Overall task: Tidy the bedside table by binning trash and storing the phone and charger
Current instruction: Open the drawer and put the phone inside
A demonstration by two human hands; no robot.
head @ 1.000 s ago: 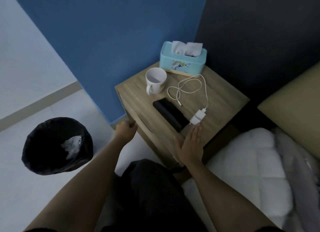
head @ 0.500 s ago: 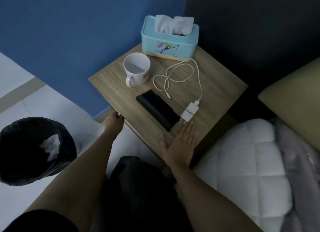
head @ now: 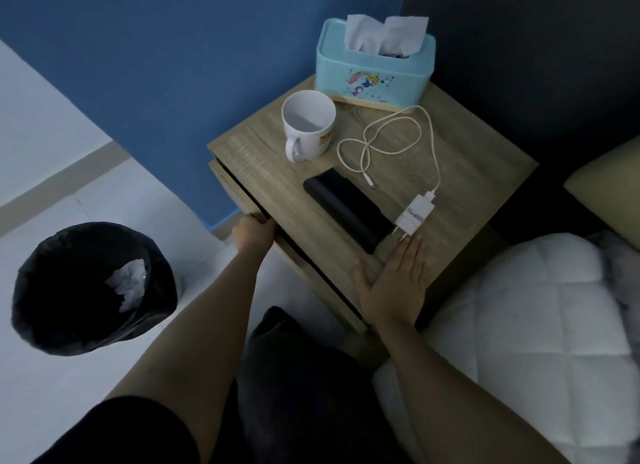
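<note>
A black phone (head: pixel 346 210) lies flat on the wooden bedside table (head: pixel 485 158). Right of it sits a white charger plug (head: pixel 414 216) with its white cable (head: pixel 391 145) looped toward the back. My left hand (head: pixel 252 233) grips the top edge of the drawer front (head: pixel 235 193), which stands slightly out from the table, leaving a dark gap. Palm down, my right hand (head: pixel 394 283) rests flat on the table's near corner, fingertips just short of the plug. On the floor at the left stands a black bin (head: pixel 86 290) with crumpled white paper (head: pixel 130 283) inside.
A white mug (head: pixel 308 127) and a light blue tissue box (head: pixel 375 70) stand at the back of the table. A white quilted bed (head: pixel 536 307) and an olive pillow (head: pixel 609 193) lie to the right. A blue wall is behind.
My left hand has closed on the drawer's edge and the drawer has come out a little. My right hand stays flat on the table. The view has moved closer.
</note>
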